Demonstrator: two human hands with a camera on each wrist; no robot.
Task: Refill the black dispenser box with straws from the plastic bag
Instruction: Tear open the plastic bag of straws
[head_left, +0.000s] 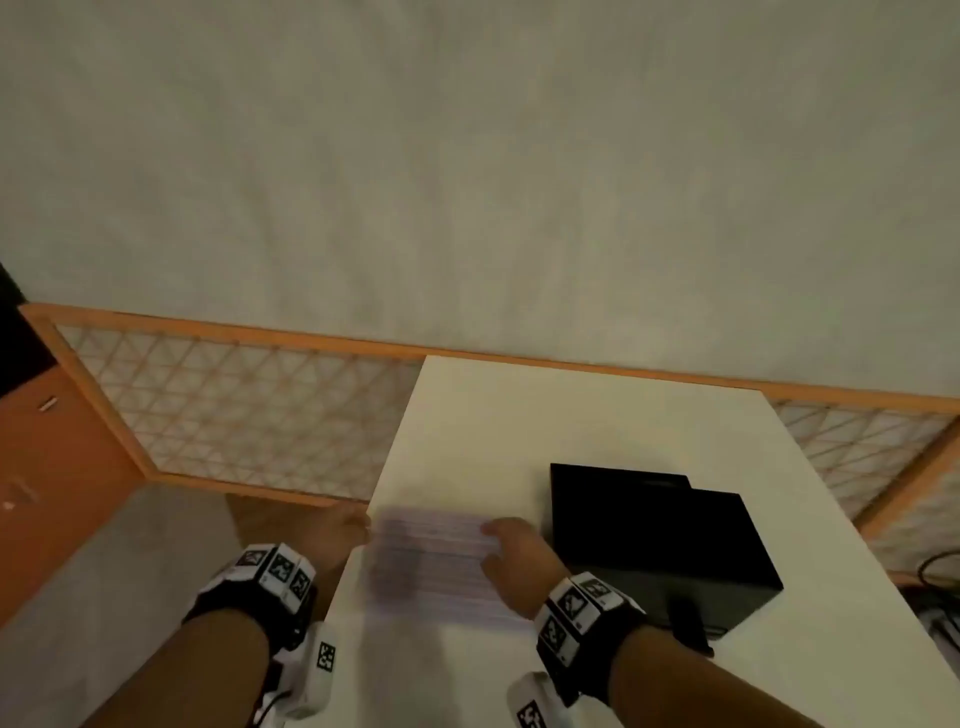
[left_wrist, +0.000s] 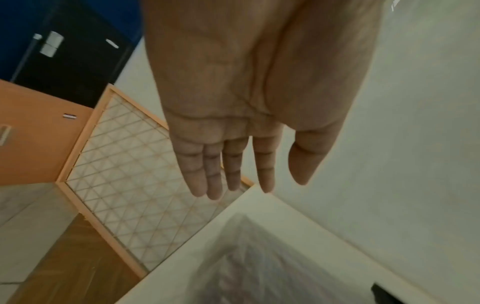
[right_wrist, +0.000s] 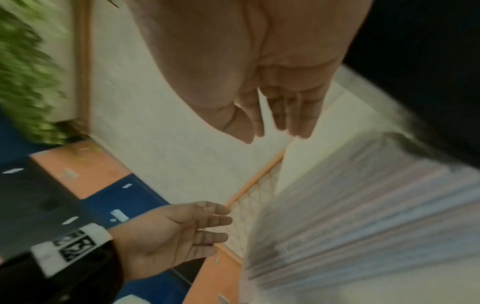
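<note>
A clear plastic bag of straws (head_left: 431, 564) lies blurred on the white table (head_left: 571, 415), near its front left. The black dispenser box (head_left: 660, 535) stands just right of the bag, its top dark. My right hand (head_left: 498, 545) hovers over the bag's right end with relaxed fingers and holds nothing. In the right wrist view that hand (right_wrist: 275, 123) is above the bag (right_wrist: 363, 205), with the box (right_wrist: 428, 61) beside it. My left hand (head_left: 345, 525) is at the table's left edge by the bag's left end, fingers straight (left_wrist: 259, 181), empty.
A lattice railing with an orange frame (head_left: 249, 405) runs behind and left of the table. An orange surface (head_left: 52, 467) lies at far left. Cables (head_left: 935, 571) sit off the table's right side. A green plant (right_wrist: 26, 82) shows in the right wrist view.
</note>
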